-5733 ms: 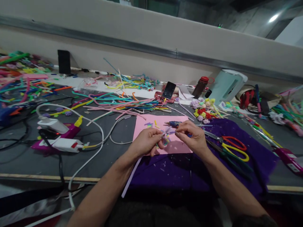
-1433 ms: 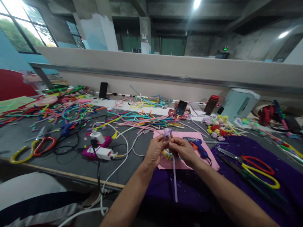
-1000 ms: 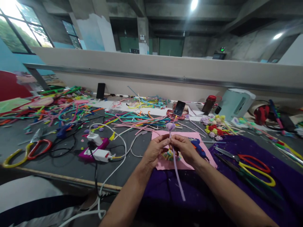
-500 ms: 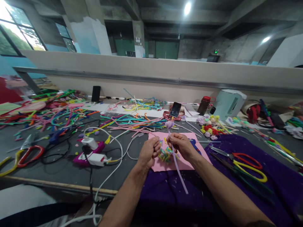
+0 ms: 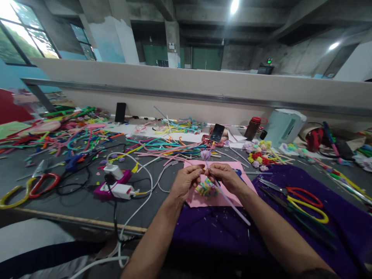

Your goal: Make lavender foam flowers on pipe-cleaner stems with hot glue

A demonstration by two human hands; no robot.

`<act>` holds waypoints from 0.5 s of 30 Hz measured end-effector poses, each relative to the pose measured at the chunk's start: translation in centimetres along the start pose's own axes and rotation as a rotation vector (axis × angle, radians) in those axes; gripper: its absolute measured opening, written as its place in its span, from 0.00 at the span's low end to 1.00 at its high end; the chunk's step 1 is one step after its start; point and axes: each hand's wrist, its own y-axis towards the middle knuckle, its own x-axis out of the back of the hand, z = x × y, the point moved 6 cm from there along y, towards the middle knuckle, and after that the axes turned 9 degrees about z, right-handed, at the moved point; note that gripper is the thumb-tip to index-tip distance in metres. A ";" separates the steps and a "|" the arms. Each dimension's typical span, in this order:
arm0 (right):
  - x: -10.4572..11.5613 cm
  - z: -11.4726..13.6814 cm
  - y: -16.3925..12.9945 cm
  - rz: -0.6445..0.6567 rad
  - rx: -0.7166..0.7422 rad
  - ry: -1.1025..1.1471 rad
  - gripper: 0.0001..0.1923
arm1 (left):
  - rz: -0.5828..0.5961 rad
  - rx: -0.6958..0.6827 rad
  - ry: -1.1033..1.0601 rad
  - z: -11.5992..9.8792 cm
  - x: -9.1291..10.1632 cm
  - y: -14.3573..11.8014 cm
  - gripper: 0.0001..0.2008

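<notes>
Below its bloom, a pale purple pipe-cleaner flower (image 5: 205,155) is pinched by my right hand (image 5: 223,174). Its long stem (image 5: 232,205) slants down to the right under that hand. My left hand (image 5: 188,179) has its thumb and fingers closed at the stem, just left of my right fingertips; the exact contact is partly hidden. Beneath both hands lies a pink sheet (image 5: 197,200), with a small heap of yellow, green and purple pipe-cleaner pieces (image 5: 207,188) on it. A dark purple cloth (image 5: 203,223) spreads under the sheet.
Scissors with red and yellow handles (image 5: 308,203) and dark green-handled pliers (image 5: 305,224) lie at right; another pair of scissors (image 5: 43,186) lies at left. A magenta power strip (image 5: 126,177) trails cables. Loose pipe cleaners (image 5: 171,149), a phone (image 5: 217,133) and finished flowers (image 5: 258,155) are behind.
My left hand has come up and right from a loose fist to the flower's stem. The flower has shifted slightly left, and its stem end has swung to the right and up.
</notes>
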 end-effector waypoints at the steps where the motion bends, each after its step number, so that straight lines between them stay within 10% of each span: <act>1: 0.0 0.0 0.0 0.000 -0.002 -0.001 0.15 | -0.014 0.012 -0.017 0.0 0.0 -0.1 0.16; 15: 0.4 0.3 -0.1 -0.071 0.009 -0.018 0.15 | -0.077 -0.058 0.192 -0.5 -0.7 -0.5 0.10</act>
